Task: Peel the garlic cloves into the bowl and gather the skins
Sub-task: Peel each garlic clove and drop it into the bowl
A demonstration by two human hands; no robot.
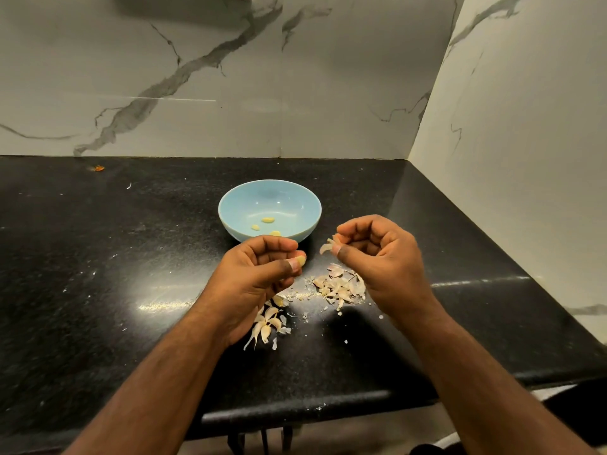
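Garlic count first: three peeled yellowish cloves (268, 220) sit in the bottom of the round pale-blue bowl (230, 205), lying flat with their long axes roughly 9-to-3. One more peeled pale-yellow clove (301, 259) is pinched in the left hand (259, 274), thumb and curled fingers (279, 246) wrapped round it, only its tip poking out toward 3 o'clock. It's held just at 6 o'clock of the bowl, above the tabletop.

Right hand (381, 257) has its fingers curled too, pinching a strip of papery pinkish-white skin (328, 245) that hangs off toward 9 o'clock. The two hands are near each other but apart.

On the speckled black stone tabletop (131, 274) there are two heaps: a pile of loose pinkish skins (340, 285) under the right hand, at about 5 o'clock from the bowl, and a cluster of unpeeled whitish garlic cloves (267, 321) partly hidden under the left wrist, at 6 o'clock. I can count around five or six of those; the visible ones mostly point their thin tails toward 7 o'clock. Small skin flecks are scattered between the heaps.

One tiny orange scrap (98, 168) sits way off at 10 o'clock by the white veined marble wall (197, 93).
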